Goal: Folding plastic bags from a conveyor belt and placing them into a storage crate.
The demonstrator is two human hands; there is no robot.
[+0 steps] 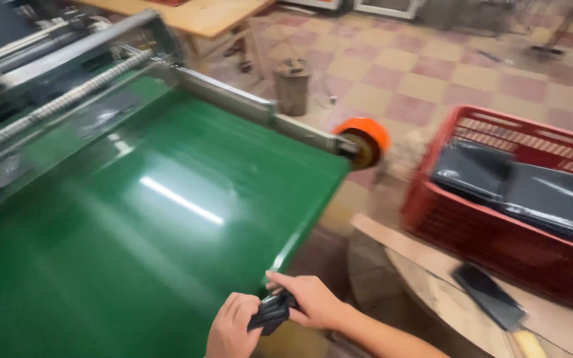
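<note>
Between both hands, half-hidden black bundle

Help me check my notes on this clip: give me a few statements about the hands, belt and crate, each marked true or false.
1. Both hands grip a small black folded item. True: left hand and right hand hold it together.
2. The conveyor belt is blue. False: it is green.
3. The red crate holds dark flat stacks. True.
4. The crate sits on the belt. False: it rests on a wooden surface beside it.
5. A knife lies in front of the crate. True.
</note>
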